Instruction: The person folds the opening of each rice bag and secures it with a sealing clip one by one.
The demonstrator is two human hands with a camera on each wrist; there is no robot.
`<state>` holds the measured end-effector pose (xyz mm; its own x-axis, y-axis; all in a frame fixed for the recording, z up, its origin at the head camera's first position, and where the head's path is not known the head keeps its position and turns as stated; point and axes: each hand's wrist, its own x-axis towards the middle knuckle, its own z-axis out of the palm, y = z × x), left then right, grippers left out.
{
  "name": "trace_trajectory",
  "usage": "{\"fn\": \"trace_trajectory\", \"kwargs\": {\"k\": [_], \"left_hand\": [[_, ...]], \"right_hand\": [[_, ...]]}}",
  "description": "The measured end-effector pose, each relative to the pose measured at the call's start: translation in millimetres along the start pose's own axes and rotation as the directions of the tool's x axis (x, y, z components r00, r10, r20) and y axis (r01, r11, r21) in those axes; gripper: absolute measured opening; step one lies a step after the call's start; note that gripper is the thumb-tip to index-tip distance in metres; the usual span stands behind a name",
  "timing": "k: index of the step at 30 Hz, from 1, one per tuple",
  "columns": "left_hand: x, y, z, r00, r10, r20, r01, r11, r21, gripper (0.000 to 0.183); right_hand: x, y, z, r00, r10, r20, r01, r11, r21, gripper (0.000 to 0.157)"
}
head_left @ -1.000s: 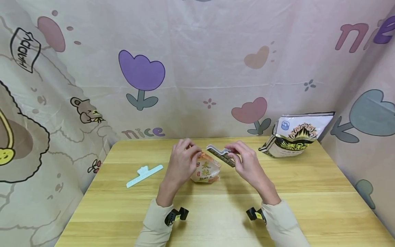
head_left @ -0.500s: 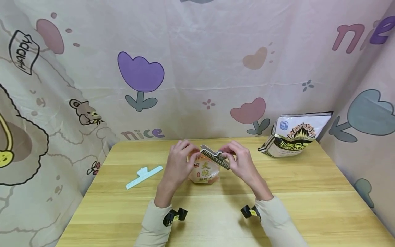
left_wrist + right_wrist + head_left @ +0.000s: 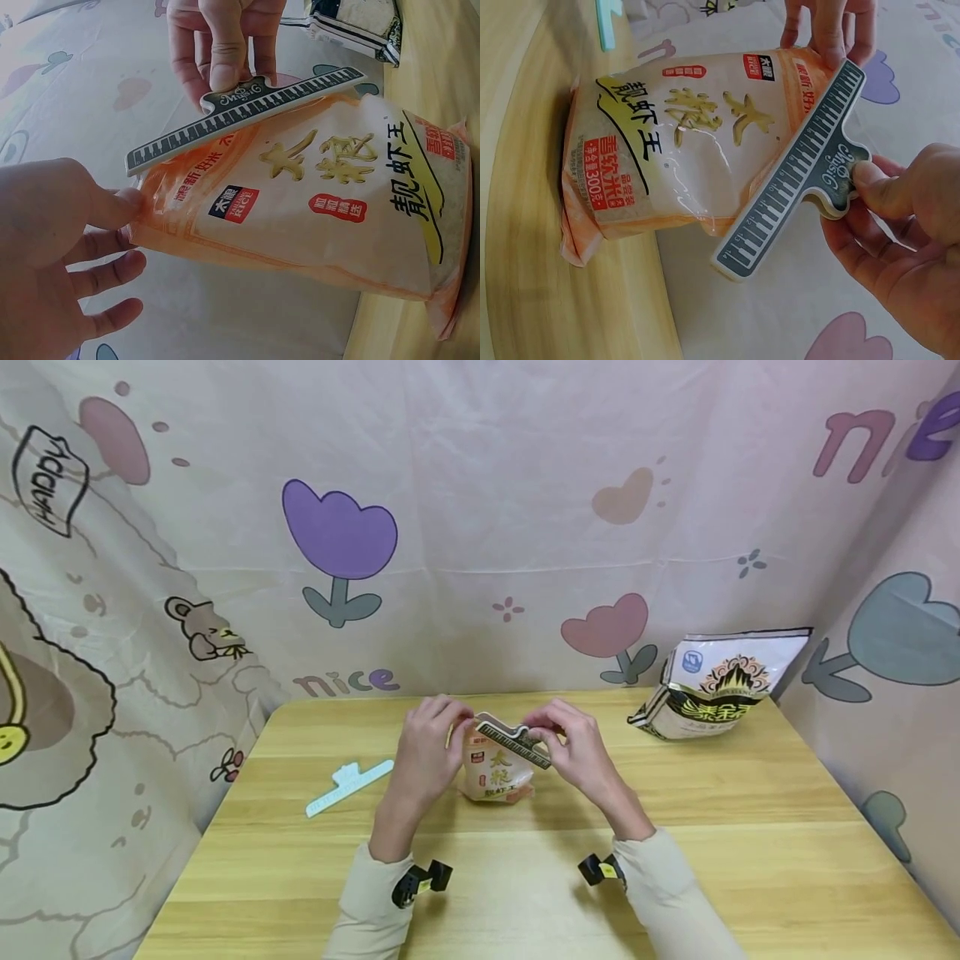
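A small orange and white rice bag [image 3: 497, 770] stands on the table between my hands. My left hand [image 3: 429, 745] pinches the bag's top left corner between thumb and forefinger; its other fingers spread loosely in the left wrist view. With thumb and fingers, my right hand [image 3: 572, 745] grips the handle of a dark sealing clip [image 3: 795, 176] printed with piano keys and "Music". The clip lies slanted across the bag's upper edge, its left end right by my left fingertips. In the right wrist view its lower end juts past the bag's side.
A pale blue clip [image 3: 350, 787] lies on the wooden table [image 3: 525, 893] to the left. At the back right leans a larger white and black rice bag [image 3: 720, 689]. A printed cloth [image 3: 465, 527] hangs behind and at both sides.
My right hand has brought the dark clip left and slightly down, from beside the bag to across its top edge. My left hand has shifted slightly left, still pinching the bag's corner.
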<state>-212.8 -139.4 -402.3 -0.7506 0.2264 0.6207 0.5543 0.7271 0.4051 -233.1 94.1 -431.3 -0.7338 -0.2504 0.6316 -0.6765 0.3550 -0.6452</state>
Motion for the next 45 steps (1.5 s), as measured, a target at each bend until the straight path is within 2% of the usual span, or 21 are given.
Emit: {"fn": "trace_trajectory", "kwargs": {"k": [7, 15, 24, 28, 33, 45], "left_hand": [[0.4, 0.6, 1.4, 1.0, -0.005, 0.003, 0.004, 1.0, 0.03, 0.003], [3.3, 0.7, 2.7, 1.0, -0.029, -0.005, 0.029, 1.0, 0.0, 0.005], [-13.3, -14.5, -23.6, 0.996, -0.089, 0.017, 0.088, 0.996, 0.027, 0.006], [-10.3, -13.3, -17.9, 0.997, -0.063, 0.033, 0.064, 0.998, -0.007, 0.005], [-4.6, -10.2, -10.4, 0.999, -0.04, 0.021, 0.041, 0.999, -0.029, 0.005], [0.8, -8.6, -8.6, 0.999, -0.034, 0.018, 0.035, 0.999, -0.034, 0.005]], "right_hand": [[1, 0, 1.8, 1.0, -0.016, -0.01, 0.016, 1.0, -0.001, 0.019], [3, -3, 0.1, 1.0, -0.012, -0.016, 0.012, 1.0, -0.007, 0.018], [6, -8, 24.7, 0.999, -0.011, 0.053, 0.008, 0.998, 0.061, 0.013], [2, -8, 16.2, 0.999, 0.004, 0.046, -0.006, 0.999, 0.041, 0.014], [2, -6, 8.7, 1.0, -0.008, 0.03, 0.008, 1.0, 0.022, 0.016], [5, -5, 6.5, 0.999, -0.006, 0.047, 0.006, 1.0, 0.0, 0.013]]}}
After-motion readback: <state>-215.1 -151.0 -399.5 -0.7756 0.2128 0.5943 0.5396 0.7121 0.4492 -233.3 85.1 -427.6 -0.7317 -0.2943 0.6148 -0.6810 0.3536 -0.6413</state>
